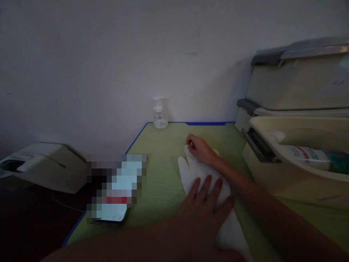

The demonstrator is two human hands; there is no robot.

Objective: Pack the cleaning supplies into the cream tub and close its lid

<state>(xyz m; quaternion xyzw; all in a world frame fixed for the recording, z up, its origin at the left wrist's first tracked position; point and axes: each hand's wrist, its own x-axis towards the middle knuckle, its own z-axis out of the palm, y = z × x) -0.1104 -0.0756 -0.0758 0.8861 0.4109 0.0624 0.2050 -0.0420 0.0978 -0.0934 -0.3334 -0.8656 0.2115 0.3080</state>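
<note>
A white glove (191, 173) lies flat on the green table (160, 163), fingers pointing away from me. My left hand (203, 207) presses down on the glove's middle with its fingers stretched out flat. My right hand (199, 147) is at the far end of the glove, its fingertips pinched on one of the glove's finger ends. The glove's cuff runs under my left hand toward the near edge.
A clear pump bottle (159, 113) stands at the table's far edge by the wall. A phone (114, 214) lies at the near left. Beige plastic drawers (297, 109) stand at the right, one open with a tube (313, 156) inside. A white device (40, 165) sits left, off the table.
</note>
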